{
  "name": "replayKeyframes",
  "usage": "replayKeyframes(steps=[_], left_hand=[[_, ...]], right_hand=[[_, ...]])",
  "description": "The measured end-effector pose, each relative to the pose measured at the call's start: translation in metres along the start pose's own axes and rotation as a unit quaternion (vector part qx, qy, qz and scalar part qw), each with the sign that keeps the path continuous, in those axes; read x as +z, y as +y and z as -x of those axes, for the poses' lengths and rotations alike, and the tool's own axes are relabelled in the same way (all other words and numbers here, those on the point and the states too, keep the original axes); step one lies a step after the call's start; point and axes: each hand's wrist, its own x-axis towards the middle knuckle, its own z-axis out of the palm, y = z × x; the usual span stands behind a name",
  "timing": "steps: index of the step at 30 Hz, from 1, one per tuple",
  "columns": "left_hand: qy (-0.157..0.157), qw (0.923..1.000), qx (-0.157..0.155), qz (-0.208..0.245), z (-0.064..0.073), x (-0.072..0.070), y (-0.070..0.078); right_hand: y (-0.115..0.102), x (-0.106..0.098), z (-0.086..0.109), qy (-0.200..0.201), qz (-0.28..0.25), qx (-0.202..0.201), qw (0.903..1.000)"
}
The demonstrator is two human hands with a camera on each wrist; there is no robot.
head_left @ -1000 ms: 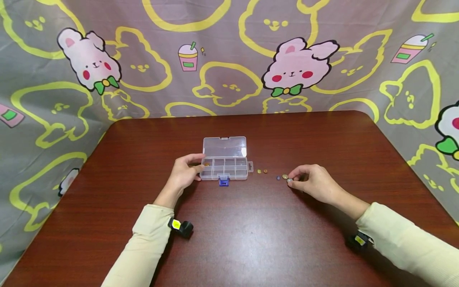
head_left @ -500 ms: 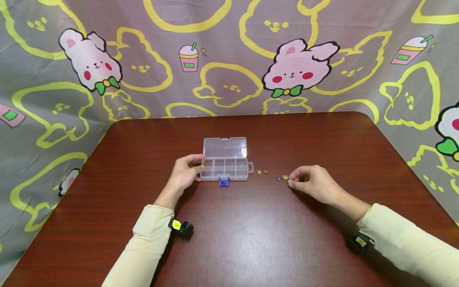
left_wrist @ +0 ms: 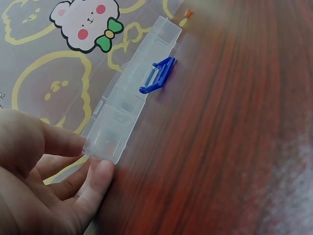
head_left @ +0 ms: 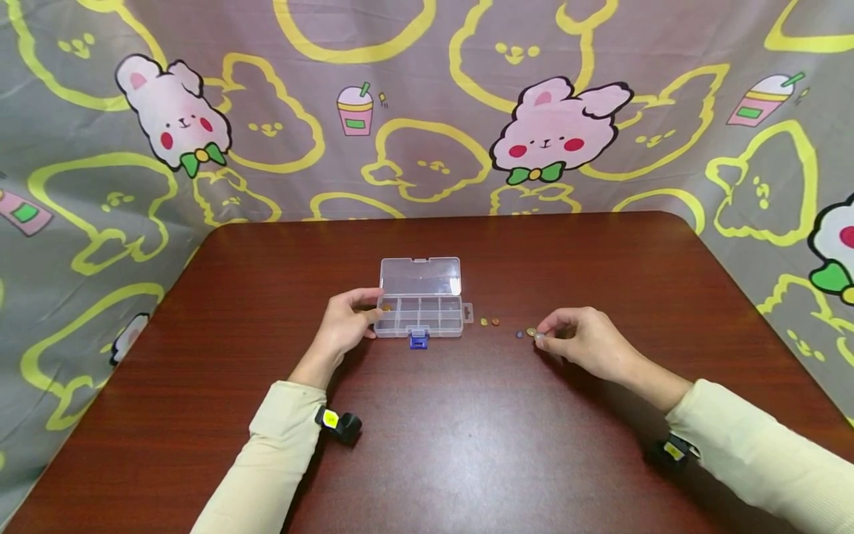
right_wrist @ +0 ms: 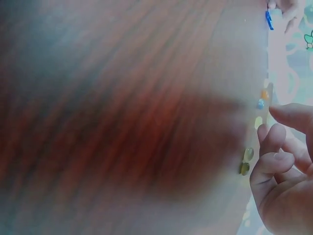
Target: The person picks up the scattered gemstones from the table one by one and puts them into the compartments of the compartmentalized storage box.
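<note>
Head view: your right hand (head_left: 583, 341) has thumb and forefinger drawn together, pinching a small pale stone (head_left: 539, 337) right at their tips, low over the counter (head_left: 467, 445). The right wrist view does not make that contact clear, though it shows two greenish stones (right_wrist: 249, 154) just beside your bent fingers. Close to the left of the pinch you have a gold-toned stone (head_left: 531, 332), and next to it a blue stone (head_left: 519, 334). Further left, well apart from your fingertips, an orange-brown stone (head_left: 495, 322) and a yellow stone (head_left: 483, 322) lie near each other, between your right hand and the clear box (head_left: 450, 333). Your left hand (head_left: 343, 322) grips the left end of that box, thumb and fingers curled on its wall. Its lid (head_left: 420, 276) is raised at the far side, an orange piece (head_left: 386, 308) sits in the far-left compartment close to your left fingers, and the blue latch (head_left: 419, 342) is on the edge nearest you. Beyond the counter is a cartoon-printed curtain (head_left: 427, 74).
</note>
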Motion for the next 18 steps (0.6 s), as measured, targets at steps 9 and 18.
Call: replayKeyframes(steps=[9, 18], left_hand=[[0.001, 1.0, 0.0, -0.002, 0.001, 0.0, 0.001], [-0.002, 1.0, 0.004, 0.005, 0.001, -0.001, 0.0]], right_hand=[[-0.008, 0.004, -0.005, -0.007, -0.011, -0.009, 0.9999], [-0.017, 0.011, -0.014, -0.007, -0.002, -0.016, 0.9998]])
